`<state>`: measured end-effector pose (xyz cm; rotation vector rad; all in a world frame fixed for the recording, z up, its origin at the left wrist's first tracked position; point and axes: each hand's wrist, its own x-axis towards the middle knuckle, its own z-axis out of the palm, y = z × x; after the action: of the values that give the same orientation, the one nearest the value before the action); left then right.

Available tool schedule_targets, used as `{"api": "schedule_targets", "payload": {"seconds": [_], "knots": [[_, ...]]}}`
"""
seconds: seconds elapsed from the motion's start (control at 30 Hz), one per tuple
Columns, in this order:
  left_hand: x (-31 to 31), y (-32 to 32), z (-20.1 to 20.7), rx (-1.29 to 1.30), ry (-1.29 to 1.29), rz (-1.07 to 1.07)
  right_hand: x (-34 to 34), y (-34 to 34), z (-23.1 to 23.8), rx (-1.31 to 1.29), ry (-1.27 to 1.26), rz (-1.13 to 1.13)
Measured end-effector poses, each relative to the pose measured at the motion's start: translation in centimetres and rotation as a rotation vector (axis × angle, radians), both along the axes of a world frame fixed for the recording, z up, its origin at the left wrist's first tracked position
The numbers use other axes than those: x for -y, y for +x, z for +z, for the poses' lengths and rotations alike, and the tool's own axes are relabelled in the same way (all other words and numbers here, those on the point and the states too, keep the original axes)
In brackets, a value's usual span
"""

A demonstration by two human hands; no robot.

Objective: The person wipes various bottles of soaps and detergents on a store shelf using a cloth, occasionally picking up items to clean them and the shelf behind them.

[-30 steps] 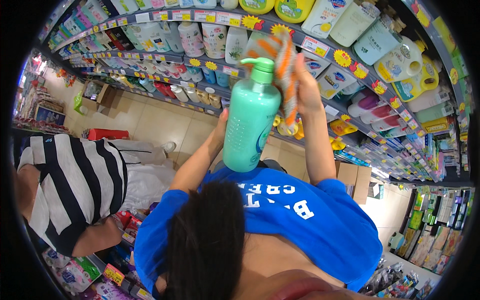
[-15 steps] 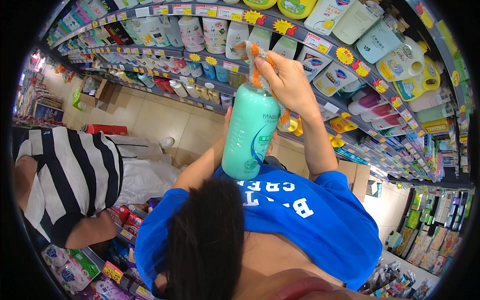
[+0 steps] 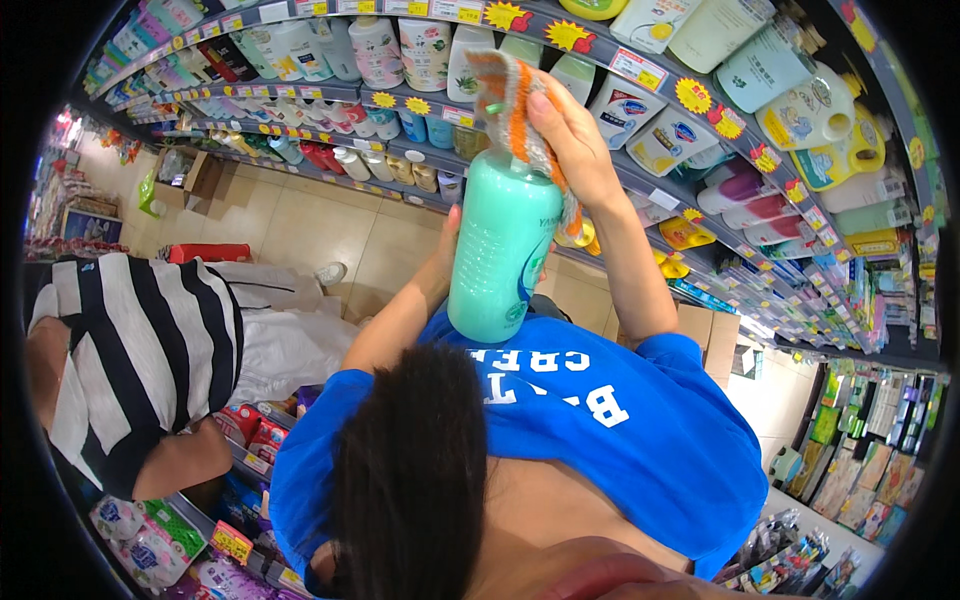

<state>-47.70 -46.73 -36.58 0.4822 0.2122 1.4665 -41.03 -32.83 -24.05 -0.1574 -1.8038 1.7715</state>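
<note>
A large turquoise bottle (image 3: 497, 245) stands almost upright in front of my chest, leaning slightly. My left hand (image 3: 451, 237) is wrapped round it from behind, so most of the fingers are hidden; part of the hand shows along the left edge. Over the bottle's top lies an orange, grey and white striped cloth (image 3: 518, 105). My right hand (image 3: 574, 142) is closed on this cloth, pressing it against the neck and shoulder. Folds of cloth cover the cap, and one end hangs down at the right.
Curved shelves (image 3: 350, 92) full of bottles run across the far side and down the right. A person in a striped shirt (image 3: 150, 350) is close at my left. A cardboard box (image 3: 190, 180) sits on the tiled floor, with shelved packets (image 3: 150, 540) at the near left.
The bottle has risen slightly and turned, carrying its printed front toward the right. The cloth has spread out flatter over the top as my right hand shifted on it.
</note>
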Motion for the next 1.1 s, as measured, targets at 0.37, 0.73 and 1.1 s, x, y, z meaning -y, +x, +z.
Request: {"api": "schedule_targets", "payload": {"seconds": [0.37, 0.73, 1.1], "knots": [[-0.8, -1.6, 3.4, -0.426, -0.032, 0.453, 5.3, 1.6, -4.6, -0.007, 0.619, -0.5], [-6.5, 1.2, -1.0, -0.219, 0.268, 1.078, 6.4, 1.8, -2.5, 0.135, 1.282, -0.226], [-3.6, -4.8, 0.8, 0.326, 0.065, -0.065, 3.9, 3.7, -5.3, -0.458, 1.473, 0.144]]}}
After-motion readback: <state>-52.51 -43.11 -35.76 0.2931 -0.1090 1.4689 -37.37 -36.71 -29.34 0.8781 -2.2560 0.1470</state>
